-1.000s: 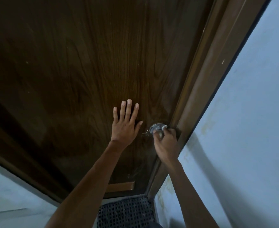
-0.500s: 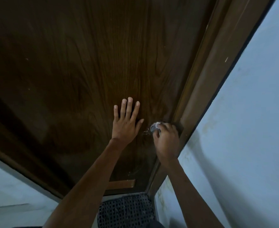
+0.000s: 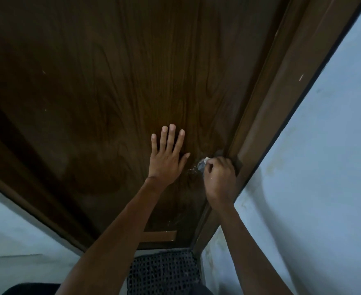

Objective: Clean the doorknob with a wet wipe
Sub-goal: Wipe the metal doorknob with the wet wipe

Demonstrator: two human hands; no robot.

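Observation:
A metal doorknob (image 3: 200, 165) sits at the right edge of a dark wooden door (image 3: 111, 92), mostly covered by my right hand (image 3: 219, 179). That hand is closed around the knob with a white wet wipe (image 3: 205, 160) pressed against it; only a small corner of the wipe and a sliver of the knob show. My left hand (image 3: 166, 158) lies flat on the door just left of the knob, fingers spread and holding nothing.
The brown door frame (image 3: 271, 103) runs diagonally right of the knob, with a pale blue wall (image 3: 313, 167) beyond it. A dark perforated mat (image 3: 164, 271) lies on the floor below the door. A pale wall (image 3: 15, 231) stands at the lower left.
My right hand has turned and slid further over the knob, hiding more of the metal and the wipe. My left hand stays flat on the door.

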